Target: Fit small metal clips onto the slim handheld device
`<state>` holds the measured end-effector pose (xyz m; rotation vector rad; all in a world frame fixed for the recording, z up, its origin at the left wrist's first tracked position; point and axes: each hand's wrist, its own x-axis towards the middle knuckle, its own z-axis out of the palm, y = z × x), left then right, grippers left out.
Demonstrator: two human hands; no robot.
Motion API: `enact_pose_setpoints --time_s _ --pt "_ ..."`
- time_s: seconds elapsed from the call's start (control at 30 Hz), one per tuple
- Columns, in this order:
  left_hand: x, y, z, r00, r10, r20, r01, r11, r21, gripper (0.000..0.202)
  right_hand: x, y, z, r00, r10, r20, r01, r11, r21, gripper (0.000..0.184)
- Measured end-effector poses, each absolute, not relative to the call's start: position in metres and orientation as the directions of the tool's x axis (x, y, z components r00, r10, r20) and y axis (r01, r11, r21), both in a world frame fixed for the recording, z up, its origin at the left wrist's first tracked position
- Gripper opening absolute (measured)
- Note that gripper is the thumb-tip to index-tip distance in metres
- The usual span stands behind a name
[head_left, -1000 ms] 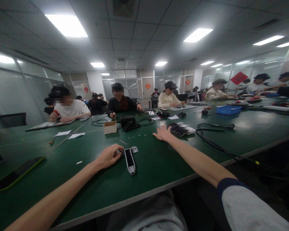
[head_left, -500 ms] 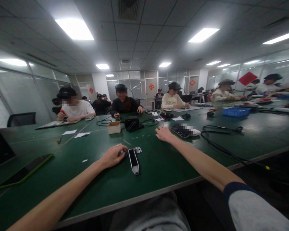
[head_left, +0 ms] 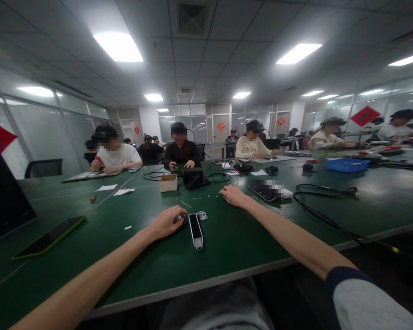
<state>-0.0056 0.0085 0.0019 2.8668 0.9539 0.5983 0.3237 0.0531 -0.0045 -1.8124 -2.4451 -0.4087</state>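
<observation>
My left hand (head_left: 168, 222) rests on the green table (head_left: 227, 238), its fingers curled and pinching the top end of a slim black-and-silver device (head_left: 196, 230) that lies flat. A small metal bracket (head_left: 202, 215) lies just right of that end. My right hand (head_left: 232, 194) is stretched far forward and rests palm down on the table with loosely extended fingers, holding nothing. It lies beside a dark phone (head_left: 264, 191), and tiny loose parts (head_left: 206, 196) are scattered to its left.
A small cardboard box (head_left: 168, 182) and a black unit (head_left: 193, 178) stand beyond my hands. A black cable (head_left: 325, 204) loops at the right. A green-cased phone (head_left: 50, 238) and a dark screen (head_left: 3, 197) are at the left. Several people work across the table.
The view has swung a little to the left, so everything sits further right in frame. My right hand's spread fingers have drawn in slightly. My left hand stays on the device.
</observation>
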Motion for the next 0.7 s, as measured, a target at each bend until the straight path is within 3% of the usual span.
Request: enact_pose_setpoints --time_s 0.23,0.5,0.6,0.7 --pt "-0.004 0.008 0.002 0.727 0.596 0.341 0.574 -0.800 0.174 0.022 0.307 0.052 -0.001 -0.362 0.915 0.179 0.927 0.334 0.169 0.034" --pt "-0.004 0.004 0.004 0.730 0.602 0.324 0.574 -0.797 0.186 0.021 0.305 0.052 0.003 -0.341 0.924 0.174 0.940 0.329 0.092 0.017" --pt "-0.004 0.004 0.004 0.727 0.600 0.334 0.575 -0.798 0.180 0.021 0.298 0.042 0.008 -0.373 0.908 0.193 0.923 0.384 -0.024 0.015" --pt "-0.004 0.003 0.004 0.733 0.586 0.344 0.567 -0.807 0.167 0.020 0.283 0.024 0.015 -0.436 0.865 0.246 0.845 0.488 -0.218 0.015"
